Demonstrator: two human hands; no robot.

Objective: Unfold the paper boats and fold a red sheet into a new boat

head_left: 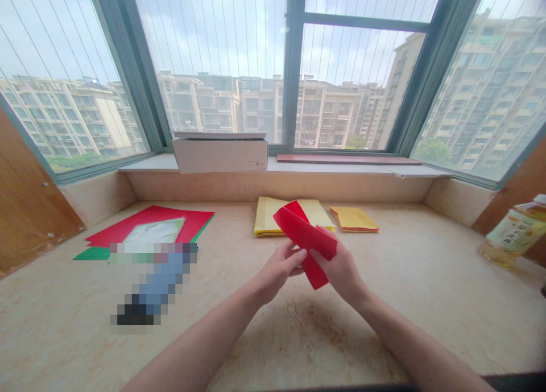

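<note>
A folded piece of red paper (313, 238) is held in the air above the countertop, between both hands. Its two parts cross at an angle, one strip slanting to the right and the other hanging down below the fingers. My left hand (284, 264) pinches it from the left, thumb in front. From the right, my right hand (343, 264) grips it with the thumb pressed on its lower edge. Behind it lies a stack of pale yellow folded paper (267, 215), partly hidden by the red paper. A smaller orange-yellow folded paper (356, 218) rests to the right of that stack.
Red sheets (149, 215) and green sheets (91, 254) lie at the left under a clear packet (157, 231). A blurred-out blue object (164, 284) sits in front. A white box (219, 155) stands on the window ledge. At the right is a bottle (514, 232) of yellowish liquid.
</note>
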